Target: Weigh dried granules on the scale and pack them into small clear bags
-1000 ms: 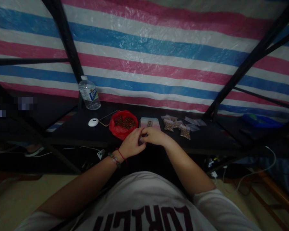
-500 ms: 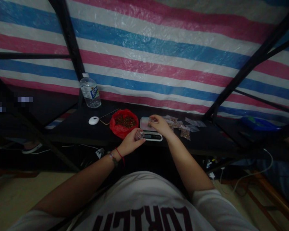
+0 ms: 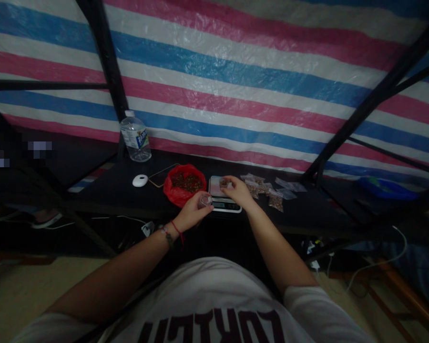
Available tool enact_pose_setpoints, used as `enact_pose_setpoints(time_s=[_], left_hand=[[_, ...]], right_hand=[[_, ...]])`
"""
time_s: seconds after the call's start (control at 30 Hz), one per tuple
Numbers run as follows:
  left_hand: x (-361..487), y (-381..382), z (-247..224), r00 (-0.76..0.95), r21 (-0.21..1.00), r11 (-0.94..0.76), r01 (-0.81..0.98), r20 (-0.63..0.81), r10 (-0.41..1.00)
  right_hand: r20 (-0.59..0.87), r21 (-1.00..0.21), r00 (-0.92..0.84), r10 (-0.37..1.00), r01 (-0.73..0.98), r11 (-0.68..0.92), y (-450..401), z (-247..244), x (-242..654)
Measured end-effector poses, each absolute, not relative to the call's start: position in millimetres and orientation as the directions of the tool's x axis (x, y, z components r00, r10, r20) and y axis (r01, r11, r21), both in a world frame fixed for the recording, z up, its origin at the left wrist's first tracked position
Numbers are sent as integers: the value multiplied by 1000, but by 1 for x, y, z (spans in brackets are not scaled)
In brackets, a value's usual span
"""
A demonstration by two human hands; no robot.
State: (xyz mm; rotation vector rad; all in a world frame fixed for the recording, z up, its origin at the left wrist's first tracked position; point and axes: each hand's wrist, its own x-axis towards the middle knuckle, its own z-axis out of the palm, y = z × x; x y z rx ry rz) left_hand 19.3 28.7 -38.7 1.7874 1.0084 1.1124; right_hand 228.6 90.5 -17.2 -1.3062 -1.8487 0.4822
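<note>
A small clear container (image 3: 204, 202) is held in my left hand (image 3: 192, 211), at the near left edge of a white digital scale (image 3: 227, 206). Over the scale's plate my right hand (image 3: 236, 189) has its fingers closed around a small clear item (image 3: 224, 182) that I cannot make out well; whether it rests on the plate is unclear. Left of the scale sits a red plastic bag (image 3: 171, 192), open at the top, with small brown pieces (image 3: 188, 182) inside. Several small filled zip bags (image 3: 275, 200) lie to the right of my right hand.
A clear bottle (image 3: 136, 138) stands at the back left, with a white oval object (image 3: 139, 180) in front. Flat clear bags (image 3: 291, 185) lie at the right of the black table (image 3: 110, 190). Dark metal posts rise on both sides before a striped sheet.
The view has shifted slightly. More of the scale's display shows now that my left hand has drawn a little to the left. Both hands keep their hold.
</note>
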Motion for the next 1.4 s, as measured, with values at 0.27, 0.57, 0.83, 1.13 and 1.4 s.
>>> enact_pose_setpoints(time_s=[0.27, 0.57, 0.83, 1.13, 1.4], left_hand=[[19, 23, -34, 341, 859, -421, 293, 318, 885], [21, 21, -39, 319, 853, -464, 240, 382, 867], [22, 18, -38, 329, 839, -505, 204, 427, 842], [26, 12, -42, 372, 875, -482, 51, 431, 822], [27, 15, -51, 412, 927, -208, -312, 329, 850]], right_hand=[[390, -777, -263, 883, 421, 469, 34, 10, 211], [400, -799, -298, 866, 350, 489, 17, 19, 207], [452, -726, -382, 806, 367, 581, 13, 18, 212], [480, -707, -439, 760, 320, 631, 2, 23, 215], [506, -754, -390, 769, 233, 614, -2, 24, 213]])
